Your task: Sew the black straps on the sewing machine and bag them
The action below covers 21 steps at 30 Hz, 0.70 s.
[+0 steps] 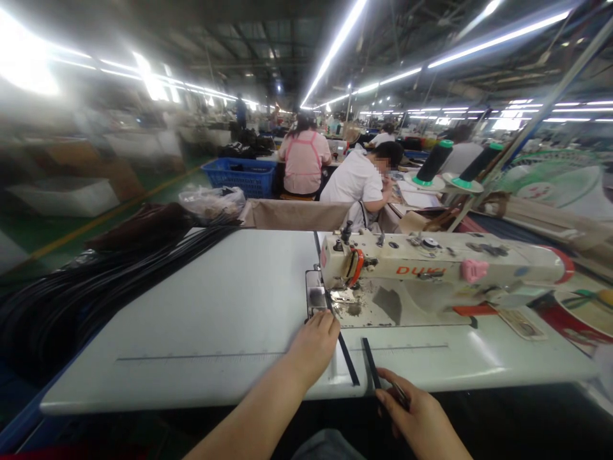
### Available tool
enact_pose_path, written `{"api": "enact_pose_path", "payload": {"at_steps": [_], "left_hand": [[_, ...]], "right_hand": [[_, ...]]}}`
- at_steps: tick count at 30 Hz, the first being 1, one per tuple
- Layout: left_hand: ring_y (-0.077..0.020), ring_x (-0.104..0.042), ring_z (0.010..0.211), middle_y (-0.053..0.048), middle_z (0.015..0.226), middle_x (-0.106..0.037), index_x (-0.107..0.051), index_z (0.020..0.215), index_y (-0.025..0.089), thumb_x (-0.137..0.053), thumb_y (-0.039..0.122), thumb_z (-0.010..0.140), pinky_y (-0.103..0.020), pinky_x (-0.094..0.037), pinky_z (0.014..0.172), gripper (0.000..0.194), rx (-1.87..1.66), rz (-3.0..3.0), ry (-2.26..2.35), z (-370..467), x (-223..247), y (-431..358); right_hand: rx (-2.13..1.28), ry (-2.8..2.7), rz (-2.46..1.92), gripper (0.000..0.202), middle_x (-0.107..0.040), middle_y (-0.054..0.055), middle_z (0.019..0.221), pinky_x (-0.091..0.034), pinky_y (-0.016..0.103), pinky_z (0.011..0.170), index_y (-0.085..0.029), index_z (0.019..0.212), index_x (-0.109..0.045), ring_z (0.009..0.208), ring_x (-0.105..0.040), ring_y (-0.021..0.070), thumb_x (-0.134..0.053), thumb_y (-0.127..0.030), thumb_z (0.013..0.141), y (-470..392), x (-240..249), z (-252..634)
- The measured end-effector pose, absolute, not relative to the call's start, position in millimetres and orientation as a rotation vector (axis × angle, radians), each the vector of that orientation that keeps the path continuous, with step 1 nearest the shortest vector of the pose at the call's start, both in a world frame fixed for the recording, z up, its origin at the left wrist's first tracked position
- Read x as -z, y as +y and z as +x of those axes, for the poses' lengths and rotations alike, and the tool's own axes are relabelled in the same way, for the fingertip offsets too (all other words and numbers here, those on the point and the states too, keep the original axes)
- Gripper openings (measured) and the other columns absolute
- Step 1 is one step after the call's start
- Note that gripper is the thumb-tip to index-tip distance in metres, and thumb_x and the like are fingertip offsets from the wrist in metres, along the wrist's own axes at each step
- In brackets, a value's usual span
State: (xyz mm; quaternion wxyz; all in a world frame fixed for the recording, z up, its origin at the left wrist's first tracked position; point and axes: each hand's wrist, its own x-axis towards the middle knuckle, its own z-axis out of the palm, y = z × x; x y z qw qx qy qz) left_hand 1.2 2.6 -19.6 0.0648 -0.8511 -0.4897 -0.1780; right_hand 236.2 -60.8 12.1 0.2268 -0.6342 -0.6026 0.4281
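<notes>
A long narrow black strip runs from the table's front edge up under the head of a sewing machine. My left hand is closed over that strip just in front of the machine's needle area, its fingers together and pressing down. At the front edge of the table, my right hand pinches a second black strip between thumb and forefinger. A slim metal tool, its kind unclear, also lies in the right hand. The needle tip is hidden.
A ruler scale is marked on the white tabletop. A thick bundle of black strips hangs over its left side. Two black thread cones stand behind the machine. Co-workers sit ahead, near a blue basket.
</notes>
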Motion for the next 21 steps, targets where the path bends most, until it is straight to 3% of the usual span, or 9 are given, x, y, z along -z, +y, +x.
{"api": "enact_pose_path", "payload": {"at_steps": [3, 6, 14, 17, 21], "left_hand": [[-0.0258, -0.066, 0.123, -0.016, 0.129, -0.067, -0.062, 0.123, 0.010, -0.048, 0.000, 0.094, -0.040, -0.049, 0.114, 0.034, 0.543, -2.558, -1.476, 2, 19, 2], [-0.0254, -0.066, 0.124, -0.015, 0.130, -0.067, -0.062, 0.124, 0.012, -0.047, 0.000, 0.094, -0.040, -0.049, 0.114, 0.036, 0.553, -2.546, -1.487, 2, 18, 0], [-0.0252, -0.065, 0.124, -0.016, 0.132, -0.065, -0.062, 0.124, 0.012, -0.049, 0.002, 0.095, -0.040, -0.049, 0.114, 0.033, 0.543, -2.588, -1.525, 2, 19, 1], [-0.0253, -0.065, 0.124, -0.017, 0.130, -0.066, -0.062, 0.123, 0.011, -0.050, 0.003, 0.096, -0.040, -0.050, 0.113, 0.031, 0.540, -2.596, -1.522, 2, 19, 2], [-0.0246, -0.066, 0.122, -0.015, 0.129, -0.066, -0.063, 0.121, 0.014, -0.049, 0.009, 0.100, -0.041, -0.051, 0.111, 0.026, 0.559, -2.573, -1.547, 2, 19, 2]], "right_hand": [[-1.118, -1.703, -1.736, 0.035, -0.068, 0.000, 0.059, -0.045, 0.027, 0.049, -0.023, 0.082, -0.073, 0.044, -0.056, 0.0167, -0.060, -0.055, 0.080, -60, -19, 234], [-1.037, -1.737, -1.702, 0.033, -0.067, 0.000, 0.060, -0.047, 0.025, 0.053, -0.025, 0.071, -0.064, 0.053, -0.059, 0.0175, -0.059, -0.054, 0.085, -60, -25, 234], [-1.014, -1.835, -1.699, 0.035, -0.064, -0.001, 0.062, -0.046, 0.027, 0.061, -0.025, 0.074, -0.058, 0.059, -0.059, 0.0176, -0.050, -0.054, 0.093, -60, -27, 227], [-1.023, -1.794, -1.696, 0.036, -0.066, 0.000, 0.065, -0.048, 0.028, 0.064, -0.024, 0.091, -0.066, 0.063, -0.063, 0.0198, -0.049, -0.056, 0.093, -58, -25, 225], [-1.021, -1.719, -1.671, 0.053, -0.067, 0.002, 0.064, -0.053, 0.032, 0.072, -0.017, 0.117, -0.070, 0.065, -0.066, 0.0232, -0.050, -0.057, 0.089, -54, -21, 223]]}}
